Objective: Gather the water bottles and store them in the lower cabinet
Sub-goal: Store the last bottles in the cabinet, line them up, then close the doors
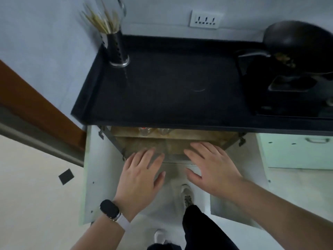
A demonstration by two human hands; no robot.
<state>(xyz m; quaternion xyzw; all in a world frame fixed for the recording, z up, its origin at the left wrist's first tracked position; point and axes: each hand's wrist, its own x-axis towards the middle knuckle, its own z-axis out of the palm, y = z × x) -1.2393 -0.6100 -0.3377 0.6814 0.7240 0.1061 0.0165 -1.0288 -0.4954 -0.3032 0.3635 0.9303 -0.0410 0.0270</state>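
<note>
Clear water bottles (155,131) stand inside the open lower cabinet (180,147), just under the edge of the dark countertop (167,91); only their tops show, one with a red cap. My left hand (142,174), with a watch on the wrist, hovers flat and open in front of the cabinet opening. My right hand (212,168) hovers beside it, fingers spread, holding nothing. Both cabinet doors are swung open: the left door (93,177) and the right door (239,195).
A metal holder with chopsticks (115,46) stands at the counter's back left. A black wok (297,46) sits on a stove (292,94) at the right. A pale green drawer front (297,150) is right of the cabinet. My foot (187,195) is on the floor below.
</note>
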